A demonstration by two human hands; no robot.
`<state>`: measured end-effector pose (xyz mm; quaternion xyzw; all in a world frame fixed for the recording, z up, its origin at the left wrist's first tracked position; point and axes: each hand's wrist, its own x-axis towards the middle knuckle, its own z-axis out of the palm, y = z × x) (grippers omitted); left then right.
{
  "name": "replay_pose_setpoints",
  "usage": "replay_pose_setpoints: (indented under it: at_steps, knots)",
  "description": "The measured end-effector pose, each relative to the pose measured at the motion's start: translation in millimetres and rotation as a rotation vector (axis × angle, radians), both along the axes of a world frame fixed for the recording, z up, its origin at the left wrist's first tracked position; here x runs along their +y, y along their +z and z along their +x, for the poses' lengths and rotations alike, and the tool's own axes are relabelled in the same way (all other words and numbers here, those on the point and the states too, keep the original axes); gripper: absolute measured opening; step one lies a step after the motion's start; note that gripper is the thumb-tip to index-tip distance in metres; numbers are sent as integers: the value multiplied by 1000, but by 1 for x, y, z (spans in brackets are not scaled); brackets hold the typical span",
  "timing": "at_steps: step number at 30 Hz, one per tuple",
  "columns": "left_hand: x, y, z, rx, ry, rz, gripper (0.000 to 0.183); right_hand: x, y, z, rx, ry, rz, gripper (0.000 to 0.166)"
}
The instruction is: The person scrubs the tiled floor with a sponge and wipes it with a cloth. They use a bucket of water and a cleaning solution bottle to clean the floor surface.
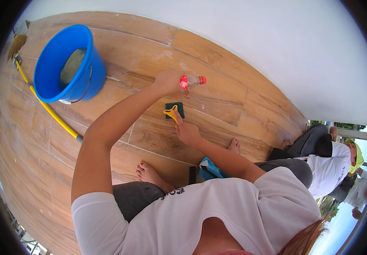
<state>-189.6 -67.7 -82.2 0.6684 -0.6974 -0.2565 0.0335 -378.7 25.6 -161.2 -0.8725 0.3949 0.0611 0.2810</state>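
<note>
My left hand (170,82) is closed around a clear plastic Coca-Cola bottle (193,82), held lying over with its red cap toward the right. In my right hand (188,131) is a yellow plastic hand tool (171,112) with a triangular, cut-out head, my index finger stretched along it. The tool's head rests over a square green scouring pad (179,107) on the wood-look tile floor (158,127). My fingers hide part of the bottle's label and the tool's handle.
At upper left stands a blue bucket (99,68) with murky grey contents. Beside it lie a yellow pole (48,108) and a broom (18,44). A white wall (250,38) bounds the floor. Blue material (209,169) sits between my legs. Another person (326,162) sits at right, others beyond.
</note>
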Motion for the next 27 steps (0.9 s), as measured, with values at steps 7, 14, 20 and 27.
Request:
replay_pose_setpoints:
  at_steps: [7, 14, 20, 27]
  knots:
    - [5, -2, 10, 1, 11, -1, 53, 0, 1, 0, 5, 0, -38, 64]
    - [5, -6, 13, 35, 48, -5, 53, 2, 10, 3, 8, -1, 2, 65]
    - [21, -10, 32, 242, 228, -90, 56, 9, 19, 3, -33, -111, 32, 64]
    - [77, -21, 90, 414, 482, -304, 60, -89, -3, 14, 43, -365, 6, 58]
